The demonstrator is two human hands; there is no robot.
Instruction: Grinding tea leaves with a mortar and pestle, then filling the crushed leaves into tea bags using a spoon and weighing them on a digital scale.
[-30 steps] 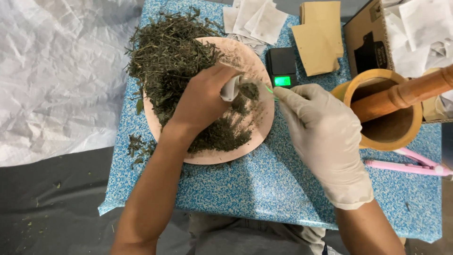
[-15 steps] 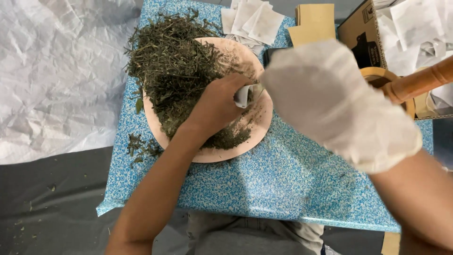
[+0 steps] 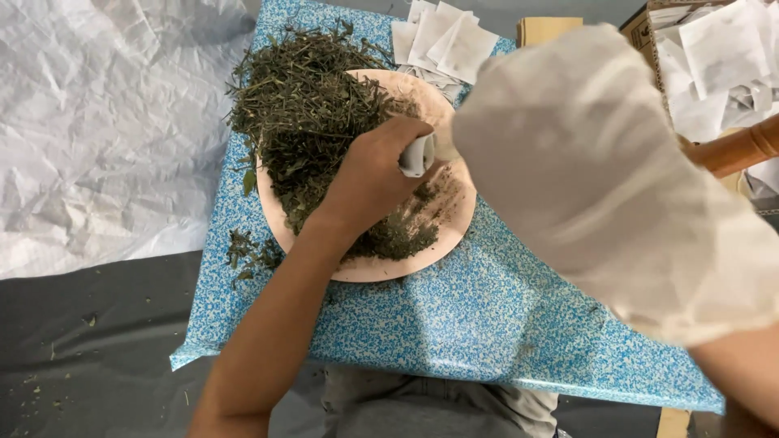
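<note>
Your small white sachet (image 3: 416, 154) sits pinched upright in the bare left hand (image 3: 369, 182), mouth toward 3 o'clock, over the pink plate (image 3: 369, 268). Dried green herbs (image 3: 312, 113) are heaped from the plate's centre to 10 o'clock, crumbs at 5.

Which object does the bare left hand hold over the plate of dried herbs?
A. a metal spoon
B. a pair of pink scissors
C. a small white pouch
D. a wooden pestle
C: the left hand has its grip closed on a small white pouch above the round plate of dried herbs, while the gloved right hand is blurred close to the camera.
</note>
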